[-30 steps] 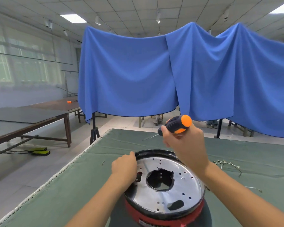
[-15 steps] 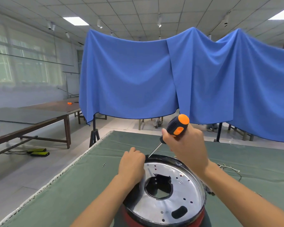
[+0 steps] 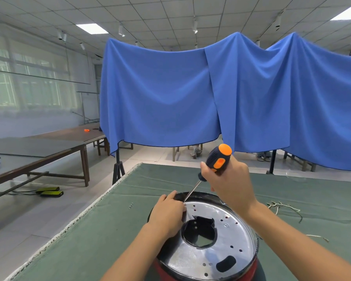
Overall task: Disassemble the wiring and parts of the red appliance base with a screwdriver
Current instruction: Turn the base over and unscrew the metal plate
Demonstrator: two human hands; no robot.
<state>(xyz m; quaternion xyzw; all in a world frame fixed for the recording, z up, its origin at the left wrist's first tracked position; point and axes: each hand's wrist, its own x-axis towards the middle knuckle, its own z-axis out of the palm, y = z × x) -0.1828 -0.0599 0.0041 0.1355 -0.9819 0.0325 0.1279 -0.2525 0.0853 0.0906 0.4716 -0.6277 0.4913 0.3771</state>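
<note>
You are working at a table (image 3: pixel 114 236) covered in green cloth, with the red base (image 3: pixel 209 240) sitting on its near edge and loose wires (image 3: pixel 282 207) lying to the right. Your right hand (image 3: pixel 229 183) is gripping the screwdriver (image 3: pixel 215 161), its tip touching the silver plate (image 3: pixel 227 256), while your left hand (image 3: pixel 168 216) is resting curled on the base's rim. Blue drapes (image 3: pixel 211 94) are hanging across the room behind, and brown tables (image 3: pixel 49 145) are standing at the left.

Glossy metal plate (image 3: pixel 221 254) on matt green cloth (image 3: pixel 109 240).
</note>
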